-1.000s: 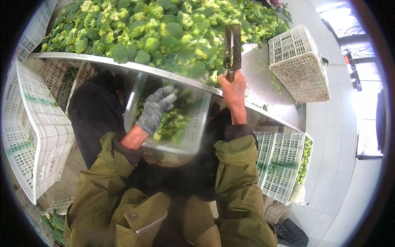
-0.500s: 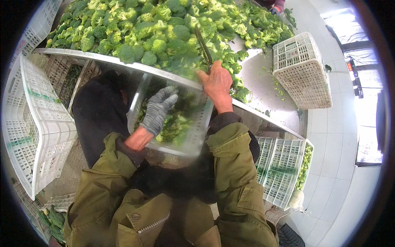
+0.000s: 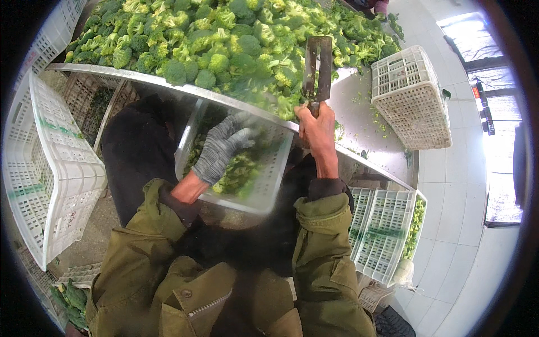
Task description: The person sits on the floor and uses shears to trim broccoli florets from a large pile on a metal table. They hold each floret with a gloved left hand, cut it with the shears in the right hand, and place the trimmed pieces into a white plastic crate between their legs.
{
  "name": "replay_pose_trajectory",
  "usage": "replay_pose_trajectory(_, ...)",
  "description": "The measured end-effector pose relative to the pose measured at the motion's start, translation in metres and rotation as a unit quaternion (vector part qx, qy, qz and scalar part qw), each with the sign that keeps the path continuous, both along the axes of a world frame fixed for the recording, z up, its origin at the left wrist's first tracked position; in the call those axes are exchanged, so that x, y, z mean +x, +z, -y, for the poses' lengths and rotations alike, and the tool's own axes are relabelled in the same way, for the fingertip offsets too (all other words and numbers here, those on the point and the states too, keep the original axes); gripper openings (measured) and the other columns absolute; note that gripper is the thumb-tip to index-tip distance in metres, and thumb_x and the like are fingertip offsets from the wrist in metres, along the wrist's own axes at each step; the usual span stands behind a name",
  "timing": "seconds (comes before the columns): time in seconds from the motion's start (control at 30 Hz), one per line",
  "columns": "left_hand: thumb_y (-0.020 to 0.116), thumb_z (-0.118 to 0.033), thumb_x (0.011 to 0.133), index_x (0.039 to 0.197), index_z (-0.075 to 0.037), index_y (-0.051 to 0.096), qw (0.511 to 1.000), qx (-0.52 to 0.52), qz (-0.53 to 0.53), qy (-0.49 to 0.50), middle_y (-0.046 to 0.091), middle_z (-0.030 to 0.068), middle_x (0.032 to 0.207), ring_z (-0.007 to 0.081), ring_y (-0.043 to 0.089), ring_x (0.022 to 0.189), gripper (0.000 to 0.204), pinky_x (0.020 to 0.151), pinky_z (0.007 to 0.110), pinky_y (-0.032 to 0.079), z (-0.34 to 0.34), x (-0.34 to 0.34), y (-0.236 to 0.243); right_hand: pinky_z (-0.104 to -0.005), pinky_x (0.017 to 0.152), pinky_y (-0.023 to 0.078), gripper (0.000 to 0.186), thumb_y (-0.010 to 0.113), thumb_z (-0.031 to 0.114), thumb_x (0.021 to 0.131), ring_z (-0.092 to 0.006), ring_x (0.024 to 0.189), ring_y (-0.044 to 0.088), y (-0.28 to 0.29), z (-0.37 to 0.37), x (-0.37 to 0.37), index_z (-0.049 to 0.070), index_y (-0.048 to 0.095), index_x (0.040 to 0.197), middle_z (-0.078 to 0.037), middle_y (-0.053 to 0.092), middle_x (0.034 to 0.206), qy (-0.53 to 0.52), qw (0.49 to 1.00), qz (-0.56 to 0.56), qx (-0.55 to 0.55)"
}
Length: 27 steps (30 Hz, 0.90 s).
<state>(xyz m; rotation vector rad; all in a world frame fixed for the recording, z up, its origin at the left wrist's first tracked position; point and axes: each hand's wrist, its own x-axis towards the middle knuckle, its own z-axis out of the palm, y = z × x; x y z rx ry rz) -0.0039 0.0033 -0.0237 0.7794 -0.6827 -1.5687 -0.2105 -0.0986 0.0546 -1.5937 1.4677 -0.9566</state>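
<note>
My left hand (image 3: 218,147), in a grey knitted glove, hovers over a white plastic crate (image 3: 230,203) between my knees. Its fingers are stretched out and apart, with nothing visible in them. Inside the crate lie green broccoli florets (image 3: 242,177), blurred in part. My bare right hand (image 3: 320,130) grips the handle of a knife (image 3: 325,70) at the table's edge. The blade is broad and dark, with a long slot, and points away from me over the broccoli pile (image 3: 224,42).
A metal-edged table (image 3: 359,106) carries the broccoli pile. On its right part stands a white crate (image 3: 410,104). More white crates stand at left (image 3: 62,163) and lower right (image 3: 384,236), one with broccoli pieces. Across the table, a person's sleeve (image 3: 381,7) shows.
My right hand has moved right and toward me, turning the knife so its broad slotted face shows. My left hand has shifted slightly right, its fingers spreading over the crate.
</note>
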Motion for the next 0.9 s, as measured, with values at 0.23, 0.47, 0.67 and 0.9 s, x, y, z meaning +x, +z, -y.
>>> replay_pose_trajectory(0.23,0.06,-0.027,0.105,0.151,-0.004,0.046,0.988,-0.019,-0.106,-0.11,0.053,0.014,0.15,0.0244,0.06,0.131,0.053,0.104,0.043,0.056,0.0,0.005,0.017,-0.0256,0.045,0.037,0.014,0.065,0.006,0.088,-0.0099,0.047,0.047,0.002,-0.056,0.021,0.001,0.056,0.097,-0.001,0.053,0.061,0.062,0.975,0.154,0.147)
replay_pose_trajectory(0.47,0.066,-0.023,0.1,0.151,-0.004,0.046,0.983,0.039,-0.056,-0.17,0.055,0.0107,0.148,0.0235,0.059,0.131,0.058,0.105,0.043,0.056,0.003,0.015,0.009,-0.0248,0.044,0.034,0.019,0.069,0.01,0.087,-0.0076,0.048,0.045,0.0,-0.056,0.017,0.002,0.058,0.1,0.001,0.052,0.063,0.112,0.979,0.063,0.161)
replay_pose_trajectory(0.67,0.071,-0.015,0.094,0.152,-0.005,0.047,0.976,-0.01,-0.02,-0.218,0.055,0.0102,0.148,0.023,0.057,0.132,0.063,0.105,0.041,0.057,0.004,0.017,0.017,-0.0247,0.045,0.035,0.024,0.073,0.018,0.088,-0.0064,0.05,0.044,-0.003,-0.052,0.008,0.005,0.059,0.1,0.002,0.052,0.065,0.158,0.969,0.084,0.173)
replay_pose_trajectory(0.9,0.071,-0.011,0.094,0.146,-0.003,0.051,0.979,-0.008,0.013,-0.204,0.058,0.0113,0.144,0.0248,0.06,0.128,0.056,0.104,0.043,0.057,0.004,0.011,0.012,-0.0239,0.047,0.038,0.029,0.077,0.023,0.09,-0.0058,0.054,0.047,-0.012,-0.06,0.014,0.003,0.059,0.101,0.002,0.056,0.074,0.137,0.983,0.049,0.112)
